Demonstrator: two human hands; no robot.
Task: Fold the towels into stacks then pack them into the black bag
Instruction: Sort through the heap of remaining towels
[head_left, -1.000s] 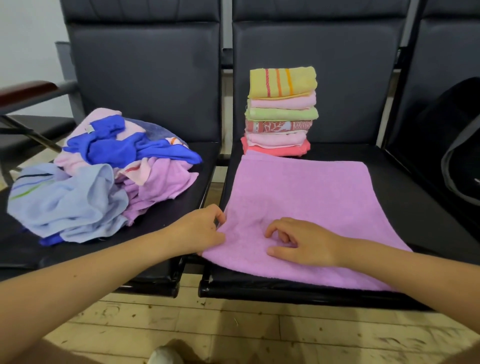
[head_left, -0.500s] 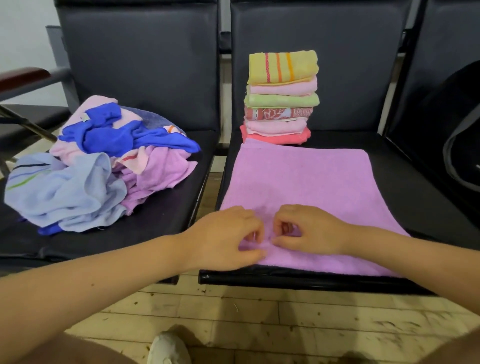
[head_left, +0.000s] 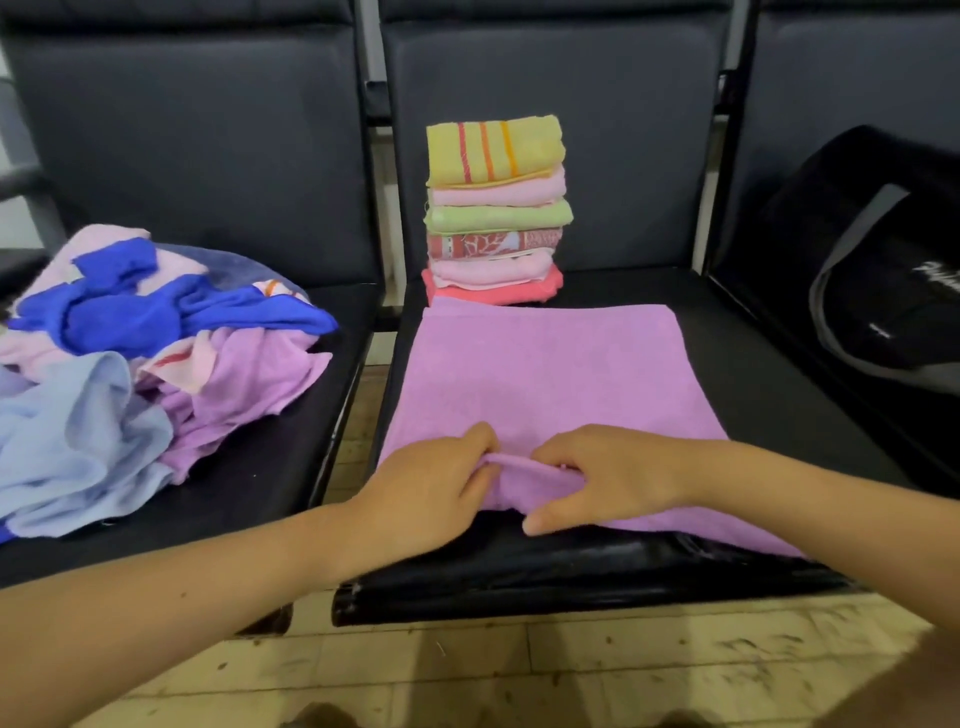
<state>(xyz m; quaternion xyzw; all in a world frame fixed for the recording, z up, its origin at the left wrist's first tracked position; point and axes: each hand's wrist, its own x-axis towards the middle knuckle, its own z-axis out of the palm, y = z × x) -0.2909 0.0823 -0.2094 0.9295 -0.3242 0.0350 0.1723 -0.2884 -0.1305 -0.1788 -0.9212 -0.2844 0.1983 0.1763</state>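
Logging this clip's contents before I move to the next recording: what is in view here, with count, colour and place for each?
Spread purple terry towel: one, lilac, flat on the middle seat, near edge bunched up.
Stack of folded towels: six, yellow striped on top, then pink, green, red patterned, pink, coral; behind the purple towel against the backrest.
Heap of unfolded towels: number unclear, blue, light blue, pink, purple; on the left seat.
Black fabric bag with grey straps: one, on the right seat.
Black padded seats: three in a row.
Pale tiled floor: below the seats.
Left hand: pinches the towel's near edge.
Right hand: grips the same edge, beside the left.
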